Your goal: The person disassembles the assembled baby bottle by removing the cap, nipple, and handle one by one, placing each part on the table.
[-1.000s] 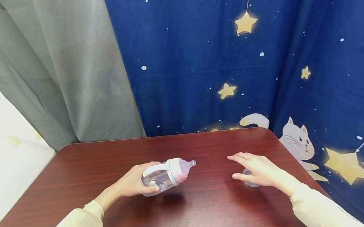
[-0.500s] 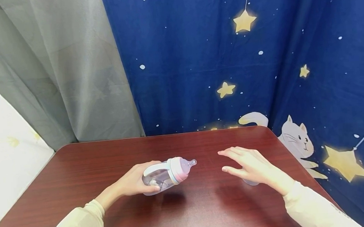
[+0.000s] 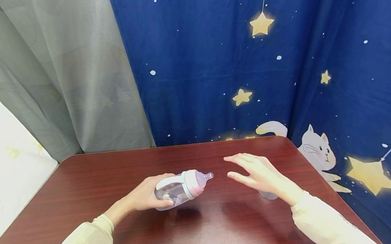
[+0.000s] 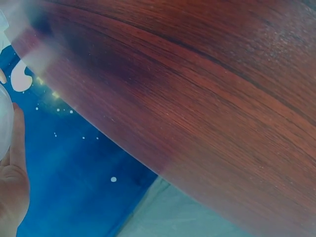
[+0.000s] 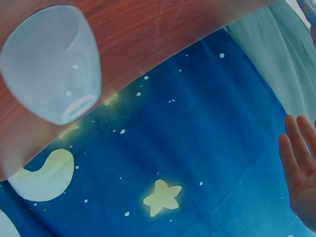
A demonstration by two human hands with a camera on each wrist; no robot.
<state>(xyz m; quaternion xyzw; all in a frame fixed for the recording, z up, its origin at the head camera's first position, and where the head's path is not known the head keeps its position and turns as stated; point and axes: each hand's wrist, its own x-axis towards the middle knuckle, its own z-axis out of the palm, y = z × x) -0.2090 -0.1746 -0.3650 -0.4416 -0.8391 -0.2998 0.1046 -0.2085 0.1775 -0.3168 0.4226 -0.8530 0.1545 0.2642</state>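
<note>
My left hand (image 3: 147,194) grips a clear baby bottle (image 3: 190,185) round its body. The bottle has white handles, a pink collar and a clear teat, and it lies tilted over with the teat towards the right. A shadow beneath it suggests it is off the table. With fingers straight and thumb apart, my right hand (image 3: 264,173) hovers right of the teat, touching nothing. Partly hidden below that hand stands a translucent dome-shaped cap (image 5: 52,64), seen whole in the right wrist view. Only an edge of the bottle (image 4: 5,121) shows in the left wrist view.
The dark red-brown wooden table (image 3: 111,168) has rounded far corners. Behind it hang a grey curtain (image 3: 96,87) and a blue curtain (image 3: 195,69) printed with stars and a cat.
My right hand has moved left and slightly away from me, from over the cap towards the teat. The left hand and bottle have barely shifted.
</note>
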